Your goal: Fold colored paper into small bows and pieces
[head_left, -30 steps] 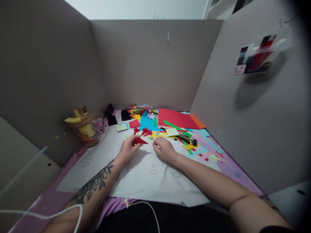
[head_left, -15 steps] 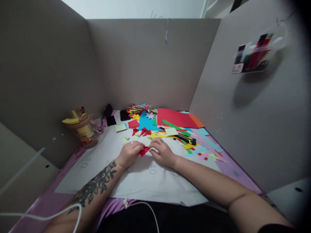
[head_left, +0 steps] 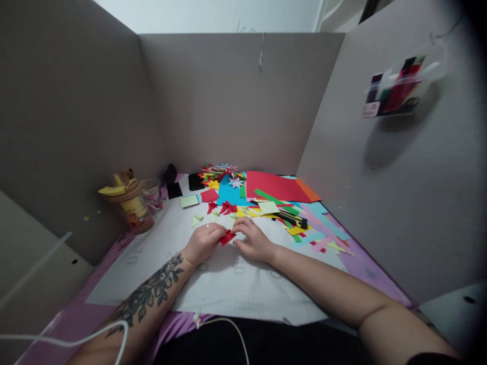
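Between my hands, above the white sheet, is a small folded piece of red paper. My left hand pinches its left side between thumb and fingers. At its right edge is my right hand, thumb and forefinger apart; the forefinger tip comes up to the paper, and whether it touches I cannot tell. Just beyond my hands lie folded red paper pieces and pale green folded pieces. Part of the green row is hidden behind my right fingers.
A yellow-black cutter lies among paper strips on the right. Red card sheets, a blue sheet and a heap of paper stars sit at the back. Left stands a pot. Grey panels enclose the table.
The red paper has turned slightly and shows a broader, more pointed shape between my hands. My right thumb and forefinger have parted a little. The left hand keeps its pinch.
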### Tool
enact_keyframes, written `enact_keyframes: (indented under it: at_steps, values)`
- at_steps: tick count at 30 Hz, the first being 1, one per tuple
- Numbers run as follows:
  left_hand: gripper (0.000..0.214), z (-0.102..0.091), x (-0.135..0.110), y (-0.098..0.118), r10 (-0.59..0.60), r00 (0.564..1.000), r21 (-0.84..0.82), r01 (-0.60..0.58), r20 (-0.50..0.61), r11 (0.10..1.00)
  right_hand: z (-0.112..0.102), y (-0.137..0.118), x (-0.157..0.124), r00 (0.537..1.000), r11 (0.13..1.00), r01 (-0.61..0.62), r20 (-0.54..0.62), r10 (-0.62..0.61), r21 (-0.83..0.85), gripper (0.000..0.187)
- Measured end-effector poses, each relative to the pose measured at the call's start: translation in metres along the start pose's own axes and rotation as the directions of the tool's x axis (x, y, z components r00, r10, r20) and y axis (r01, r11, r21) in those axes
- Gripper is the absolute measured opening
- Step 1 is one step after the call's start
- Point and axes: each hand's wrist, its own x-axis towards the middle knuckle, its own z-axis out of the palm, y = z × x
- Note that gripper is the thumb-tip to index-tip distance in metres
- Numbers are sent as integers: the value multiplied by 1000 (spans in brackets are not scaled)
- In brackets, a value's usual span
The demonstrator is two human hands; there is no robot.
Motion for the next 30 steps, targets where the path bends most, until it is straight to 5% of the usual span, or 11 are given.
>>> enact_keyframes:
  at_steps: [8, 30]
  values:
    - [14, -1, 0, 4, 106, 992, 34, -108, 71, 994, 0, -2, 1, 998, 999, -1, 68, -3, 55, 23]
    - [15, -5, 3, 9, 114, 992, 43, -116, 58, 992, 1, 2, -1, 998, 996, -5, 62, 0, 87, 20]
